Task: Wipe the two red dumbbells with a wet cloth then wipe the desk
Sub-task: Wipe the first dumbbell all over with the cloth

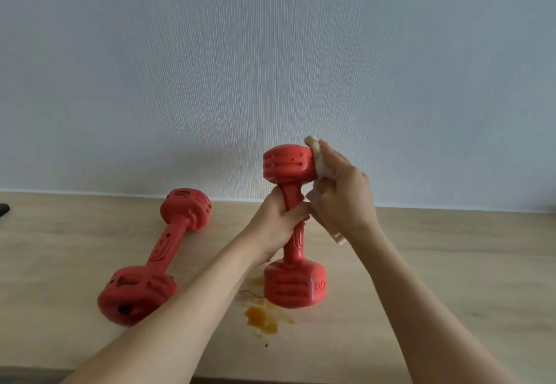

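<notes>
on the desk (421,263), upright dumbbell (293,281) marked "1kg" — left grip (278,221) curled round its handle, right grip (343,191) clutching cloth (320,167)

Two red dumbbells (293,227) (156,257), one cloth (320,170), two hands (278,224) (343,191), one desk (421,263), one brown stain (260,317).

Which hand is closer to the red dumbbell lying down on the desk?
The left hand. It grips the handle of the upright dumbbell, on the side facing the lying dumbbell. The right hand, holding the cloth, is farther off, beyond the upright one.
</notes>
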Demonstrator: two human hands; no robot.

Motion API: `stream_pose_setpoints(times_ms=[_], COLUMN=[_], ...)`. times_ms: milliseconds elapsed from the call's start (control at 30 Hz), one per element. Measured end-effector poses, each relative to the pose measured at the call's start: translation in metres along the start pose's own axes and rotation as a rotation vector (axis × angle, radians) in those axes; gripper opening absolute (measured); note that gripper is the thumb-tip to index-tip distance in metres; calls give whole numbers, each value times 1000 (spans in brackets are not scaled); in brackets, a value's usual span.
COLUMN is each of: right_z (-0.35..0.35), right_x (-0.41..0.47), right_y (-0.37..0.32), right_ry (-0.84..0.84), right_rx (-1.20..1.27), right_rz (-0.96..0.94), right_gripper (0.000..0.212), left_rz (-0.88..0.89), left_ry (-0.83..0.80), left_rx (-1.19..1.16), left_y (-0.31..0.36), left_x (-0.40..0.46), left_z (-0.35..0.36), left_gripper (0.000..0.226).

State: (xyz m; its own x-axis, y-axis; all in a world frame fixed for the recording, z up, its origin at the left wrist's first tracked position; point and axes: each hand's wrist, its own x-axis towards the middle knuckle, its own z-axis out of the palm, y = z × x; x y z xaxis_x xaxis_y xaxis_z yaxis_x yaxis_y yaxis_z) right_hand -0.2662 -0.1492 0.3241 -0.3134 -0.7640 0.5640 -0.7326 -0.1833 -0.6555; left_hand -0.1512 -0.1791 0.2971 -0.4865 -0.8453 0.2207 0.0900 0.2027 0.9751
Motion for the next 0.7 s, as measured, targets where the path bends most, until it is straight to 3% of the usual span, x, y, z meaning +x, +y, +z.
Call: stream_pose_setpoints(times_ms=[267,367,533,700], right_z=[2,-3,-7,0], right_x=[-30,-16,-13,-19], right_y=[-13,-4,1,5], right_ry=[31,21,-26,-74], right_rx=[-177,-125,-79,-201], right_rz=[-203,-110,-48,-19], right_gripper=[72,76,69,73], left_rz=[-26,-48,-61,-93], left_ry=[-87,-105,-117,-92], left_rx=[-2,16,-28,-73], left_y=[3,2,-1,-3], left_x=[-2,-2,-4,-4], left_z=[-5,-3,-4,-6], left_gripper=[9,19,17,16])
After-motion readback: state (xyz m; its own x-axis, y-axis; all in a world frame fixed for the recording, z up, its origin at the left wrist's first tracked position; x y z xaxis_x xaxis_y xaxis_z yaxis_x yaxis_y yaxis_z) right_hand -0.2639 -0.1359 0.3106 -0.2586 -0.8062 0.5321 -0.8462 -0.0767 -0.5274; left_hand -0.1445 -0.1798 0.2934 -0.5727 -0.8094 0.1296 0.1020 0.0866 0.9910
